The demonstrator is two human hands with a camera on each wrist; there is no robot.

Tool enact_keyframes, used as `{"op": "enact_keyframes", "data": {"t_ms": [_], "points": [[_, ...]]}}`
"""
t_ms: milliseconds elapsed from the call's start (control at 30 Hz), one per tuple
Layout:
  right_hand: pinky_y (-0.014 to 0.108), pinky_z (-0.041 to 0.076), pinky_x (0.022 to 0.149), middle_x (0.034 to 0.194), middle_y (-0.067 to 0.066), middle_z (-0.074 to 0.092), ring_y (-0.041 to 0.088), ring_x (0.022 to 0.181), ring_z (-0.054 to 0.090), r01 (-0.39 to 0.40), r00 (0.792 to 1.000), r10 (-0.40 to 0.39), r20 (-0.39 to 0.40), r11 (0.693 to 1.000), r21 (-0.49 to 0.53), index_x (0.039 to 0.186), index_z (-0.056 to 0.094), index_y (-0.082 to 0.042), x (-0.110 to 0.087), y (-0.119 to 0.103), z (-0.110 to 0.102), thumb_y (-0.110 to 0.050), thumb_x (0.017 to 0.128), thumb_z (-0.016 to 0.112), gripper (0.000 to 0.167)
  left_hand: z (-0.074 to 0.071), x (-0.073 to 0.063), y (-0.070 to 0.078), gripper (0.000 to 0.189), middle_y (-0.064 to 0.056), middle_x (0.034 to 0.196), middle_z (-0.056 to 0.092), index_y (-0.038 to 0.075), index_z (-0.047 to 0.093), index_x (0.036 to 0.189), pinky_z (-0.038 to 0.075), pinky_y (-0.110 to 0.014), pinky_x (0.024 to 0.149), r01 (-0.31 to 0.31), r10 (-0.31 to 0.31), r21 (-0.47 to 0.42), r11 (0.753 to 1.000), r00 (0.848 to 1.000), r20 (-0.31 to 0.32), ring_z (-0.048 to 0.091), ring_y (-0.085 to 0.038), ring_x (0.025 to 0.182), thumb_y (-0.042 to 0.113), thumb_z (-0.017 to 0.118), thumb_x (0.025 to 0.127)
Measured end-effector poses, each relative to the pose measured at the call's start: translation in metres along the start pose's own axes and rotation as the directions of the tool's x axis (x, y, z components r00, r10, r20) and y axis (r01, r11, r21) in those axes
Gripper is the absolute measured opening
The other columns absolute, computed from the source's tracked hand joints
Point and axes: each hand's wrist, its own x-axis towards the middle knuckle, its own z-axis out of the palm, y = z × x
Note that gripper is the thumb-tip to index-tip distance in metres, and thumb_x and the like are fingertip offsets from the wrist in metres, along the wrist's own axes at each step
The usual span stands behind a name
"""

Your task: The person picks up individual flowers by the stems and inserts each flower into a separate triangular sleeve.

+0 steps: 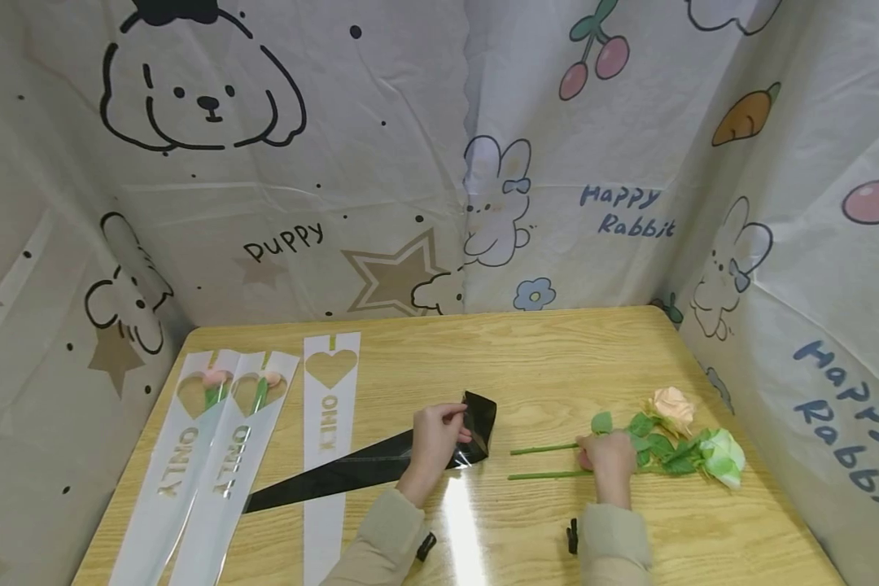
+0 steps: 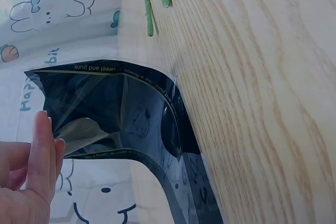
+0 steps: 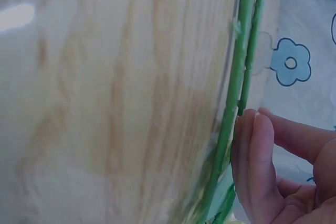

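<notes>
My left hand (image 1: 436, 443) pinches the mouth edge of a long black flower sleeve (image 1: 352, 470). In the left wrist view the black sleeve (image 2: 147, 114) gapes wide, with small lettering along its rim. Its narrow end points left, across a white sleeve (image 1: 327, 431). On the right, a peach rose (image 1: 671, 409) and a pale green rose (image 1: 722, 457) lie side by side, stems pointing left. My right hand (image 1: 610, 457) pinches the peach rose's stem, the farther one. In the right wrist view, fingertips (image 3: 260, 124) meet that stem beside the nearer green stem (image 3: 234, 82).
Two white sleeves (image 1: 154, 456) with heart-shaped windows and gold lettering lie at the table's left, each with a pink flower showing. The wooden table (image 1: 542, 358) ends at a printed curtain (image 1: 410, 163) at the back and sides.
</notes>
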Motion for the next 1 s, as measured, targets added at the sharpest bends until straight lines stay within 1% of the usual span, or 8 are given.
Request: {"op": "enact_keyframes", "data": {"t_ms": [133,300,433,600,733,800,900,1000], "points": [[0.028,0.050,0.050,0.045,0.006,0.059,0.015,0.041,0.059,-0.010,0.999,0.011,-0.039,0.999,0.038,0.072,0.065,0.011,0.002,0.001,0.008,-0.011,0.077,0.067,0.022,0.000,0.000,0.001,0.019,-0.025,0.081,0.066,-0.011,0.066,0.097,0.055,-0.029,0.049,0.000,0.000,-0.003,1.000,1.000,-0.002,0.064,-0.020,0.051,-0.010,0.052,0.084],[0.029,0.051,0.051,0.045,0.006,0.059,0.015,0.040,0.059,-0.041,0.997,0.043,-0.056,0.999,0.036,0.080,0.063,0.015,0.003,0.000,0.014,-0.008,0.077,0.063,0.024,0.000,0.001,0.001,0.019,-0.025,0.078,0.066,-0.011,0.066,0.096,0.055,-0.028,0.049,0.007,-0.007,-0.002,1.000,1.000,-0.006,0.064,-0.020,0.051,-0.010,0.052,0.084],[0.027,0.050,0.048,0.045,0.005,0.058,0.014,0.040,0.058,-0.086,0.993,0.093,-0.076,0.992,0.091,0.082,0.063,0.015,0.005,-0.001,0.016,-0.006,0.077,0.060,0.022,0.001,0.000,0.000,0.019,-0.024,0.079,0.066,-0.011,0.066,0.097,0.054,-0.025,0.049,0.021,-0.021,-0.003,1.000,1.000,0.001,0.064,-0.019,0.051,-0.010,0.052,0.084],[0.025,0.049,0.048,0.044,0.003,0.057,0.012,0.038,0.057,-0.109,0.988,0.128,-0.087,0.974,0.199,0.088,0.060,0.018,0.003,-0.001,0.016,-0.004,0.078,0.057,0.025,0.001,-0.001,-0.001,0.019,-0.024,0.079,0.066,-0.011,0.066,0.097,0.055,-0.031,0.050,0.025,-0.025,-0.006,1.000,1.000,0.007,0.064,-0.018,0.051,-0.010,0.052,0.085],[0.024,0.052,0.046,0.045,0.005,0.058,0.012,0.039,0.058,-0.143,0.983,0.176,-0.051,0.911,0.388,0.097,0.054,0.022,0.001,0.001,0.016,-0.002,0.077,0.057,0.032,0.000,-0.001,-0.001,0.019,-0.024,0.080,0.066,-0.010,0.066,0.098,0.056,-0.034,0.051,0.024,-0.025,0.003,1.000,1.000,0.011,0.064,-0.018,0.052,-0.009,0.052,0.085],[0.023,0.053,0.045,0.047,0.006,0.058,0.013,0.039,0.058,-0.167,0.978,0.205,-0.028,0.863,0.477,0.100,0.051,0.023,0.001,0.003,0.017,-0.001,0.078,0.056,0.033,0.000,-0.001,-0.002,0.019,-0.023,0.080,0.066,-0.010,0.066,0.098,0.056,-0.035,0.052,0.032,-0.032,0.003,0.999,0.999,0.012,0.064,-0.017,0.052,-0.008,0.052,0.085],[0.022,0.052,0.044,0.048,0.008,0.058,0.014,0.039,0.058,-0.189,0.972,0.235,-0.013,0.814,0.550,0.098,0.051,0.024,0.002,0.004,0.017,0.000,0.078,0.055,0.031,0.000,-0.001,-0.001,0.020,-0.023,0.082,0.066,-0.009,0.066,0.099,0.056,-0.035,0.052,0.036,-0.036,0.005,0.999,0.999,0.012,0.064,-0.017,0.052,-0.008,0.052,0.085],[0.021,0.053,0.047,0.052,0.009,0.057,0.013,0.042,0.059,-0.225,0.964,0.265,0.029,0.750,0.622,0.100,0.050,0.021,0.004,0.004,0.016,0.002,0.080,0.054,0.028,0.000,-0.001,-0.001,0.019,-0.023,0.082,0.066,-0.010,0.066,0.098,0.055,-0.033,0.051,0.022,-0.022,0.010,1.000,1.000,0.008,0.064,-0.016,0.051,-0.008,0.052,0.085]]}}
